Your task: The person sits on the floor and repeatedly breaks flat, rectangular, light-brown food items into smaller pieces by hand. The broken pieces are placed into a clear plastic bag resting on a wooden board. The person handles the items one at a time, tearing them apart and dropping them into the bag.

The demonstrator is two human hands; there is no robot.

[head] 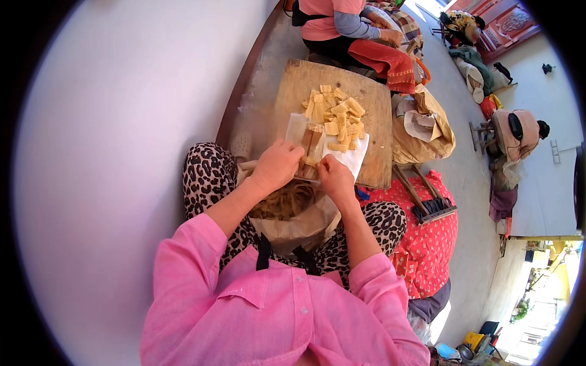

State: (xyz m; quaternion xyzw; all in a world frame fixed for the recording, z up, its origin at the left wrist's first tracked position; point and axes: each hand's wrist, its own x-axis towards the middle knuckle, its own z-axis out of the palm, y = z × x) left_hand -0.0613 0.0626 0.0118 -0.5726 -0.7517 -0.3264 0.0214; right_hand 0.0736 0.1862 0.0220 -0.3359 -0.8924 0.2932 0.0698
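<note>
My left hand (pixel 279 162) and my right hand (pixel 336 176) pinch the two sides of a pale yellow strip (pixel 311 161). The strip lies across a brown wooden block (pixel 313 142), which points away from me at the near edge of a low wooden table (pixel 316 73). Under the block are a clear plastic sheet (pixel 295 127) and a white sheet (pixel 357 159). Just beyond lies a loose heap of flat, folded yellow pieces (pixel 341 116). Between my knees stands an open sack (pixel 293 231) with tan strips (pixel 290 201) inside. My fingers hide the strip's ends.
A wall (pixel 137 114) runs close along my left. Across the table sits a person in a pink top (pixel 316 23). To the right are a brown paper sack (pixel 432 142), red patterned cloth (pixel 428 249) and a small wooden stool (pixel 423 196). More seated people are farther right.
</note>
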